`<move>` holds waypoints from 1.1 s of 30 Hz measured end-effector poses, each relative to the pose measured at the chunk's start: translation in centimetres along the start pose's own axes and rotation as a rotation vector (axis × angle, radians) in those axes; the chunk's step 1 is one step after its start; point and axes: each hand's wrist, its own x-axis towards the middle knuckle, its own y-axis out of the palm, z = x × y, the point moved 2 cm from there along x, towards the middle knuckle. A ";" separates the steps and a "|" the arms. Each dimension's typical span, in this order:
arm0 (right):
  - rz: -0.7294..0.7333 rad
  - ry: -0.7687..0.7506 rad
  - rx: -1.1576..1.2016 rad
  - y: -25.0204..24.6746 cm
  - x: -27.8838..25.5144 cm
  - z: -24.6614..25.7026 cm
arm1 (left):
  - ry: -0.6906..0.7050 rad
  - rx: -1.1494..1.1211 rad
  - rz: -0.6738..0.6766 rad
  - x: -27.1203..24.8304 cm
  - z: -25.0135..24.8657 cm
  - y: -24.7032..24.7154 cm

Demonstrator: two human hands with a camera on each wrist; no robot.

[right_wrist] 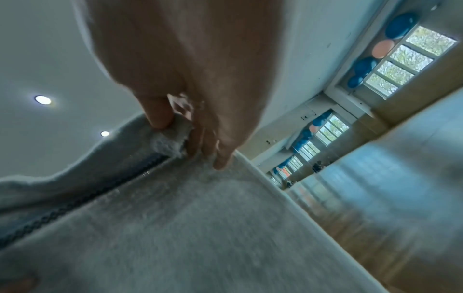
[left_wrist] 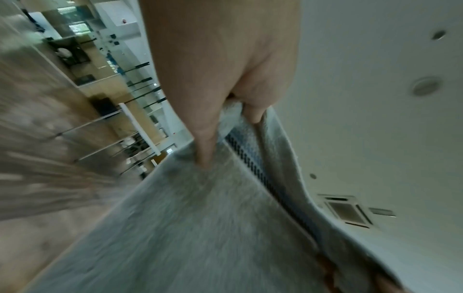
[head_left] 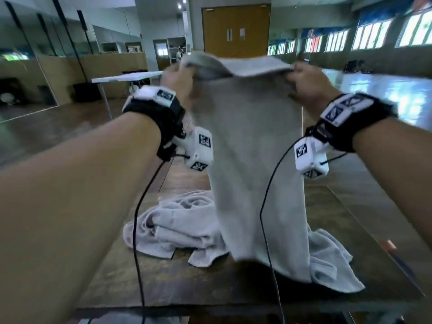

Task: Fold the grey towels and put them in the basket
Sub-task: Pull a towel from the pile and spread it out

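Here, mid-frame, the left hand [head_left: 178, 81] and right hand [head_left: 308, 84] each pinch a top corner of the grey towel [head_left: 252, 148], fingers [left_wrist: 205, 146] curled round its edge, above the table [head_left: 163, 284].

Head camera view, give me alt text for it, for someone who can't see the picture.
Two bare hands, left hand and right hand, hold a grey towel up by its top corners, so it hangs over a dark table. More crumpled grey towels lie on the table behind it.
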 end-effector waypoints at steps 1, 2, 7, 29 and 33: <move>-0.042 -0.037 0.109 -0.6 0.6 1.0 | 0.110 -0.053 -0.094 0.6 -1.6 -0.2; -0.073 -0.074 0.242 -1.1 0.9 2.0 | 0.219 -0.110 -0.186 0.8 -3.0 -0.4; -0.259 -0.257 0.584 -3.1 -1.1 2.8 | 0.577 -0.042 -0.155 -1.0 -4.2 -1.9; 0.359 0.052 0.002 1.2 -21.9 -12.5 | -0.148 0.737 0.703 -15.0 13.8 -6.1; 0.459 0.153 0.073 0.5 -22.1 -12.1 | -0.279 0.805 0.822 -16.2 13.0 -6.4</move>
